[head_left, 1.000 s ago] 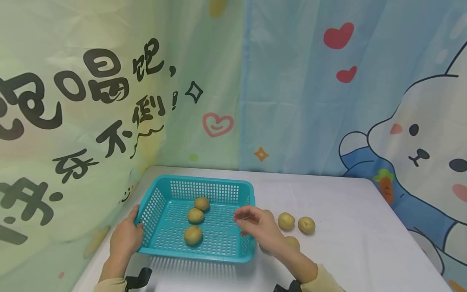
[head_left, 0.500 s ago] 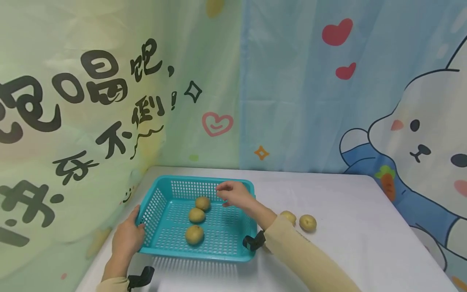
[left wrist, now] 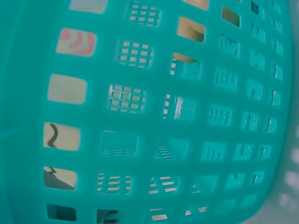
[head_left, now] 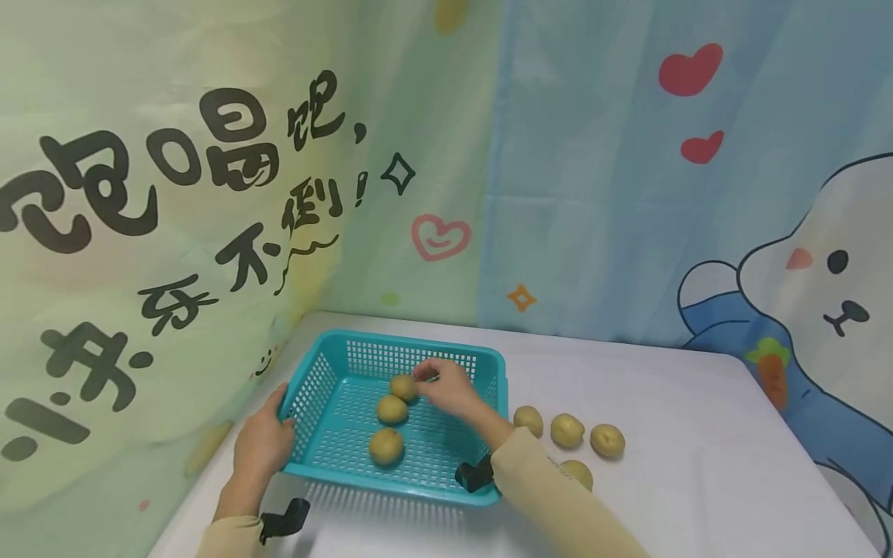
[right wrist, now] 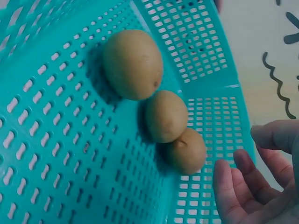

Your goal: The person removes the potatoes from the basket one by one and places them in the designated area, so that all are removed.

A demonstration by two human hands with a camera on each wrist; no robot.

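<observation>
My left hand (head_left: 265, 443) grips the left rim of a turquoise plastic basket (head_left: 391, 490). Its perforated wall (left wrist: 154, 121) fills the left wrist view, where none of the hand shows. Three potatoes lie inside in a rough line: a near one (head_left: 386, 447), a middle one (head_left: 392, 409) and a far one (head_left: 402, 387). Over the basket, my right hand (head_left: 449, 386) is just right of the far potato. In the right wrist view, that hand's fingers (right wrist: 252, 179) are loosely bent with nothing between them, a small gap away from the far potato (right wrist: 188, 151).
Right of the basket, several more potatoes (head_left: 567, 430) lie on the white tabletop (head_left: 684, 434); the right sleeve (head_left: 551, 488) partly covers one. A printed curtain (head_left: 579, 178) hangs behind the table and along its left side.
My right hand has moved from the basket's right rim up over its far side, then down beside the far potato. The left hand keeps its hold; the head view has turned slightly left.
</observation>
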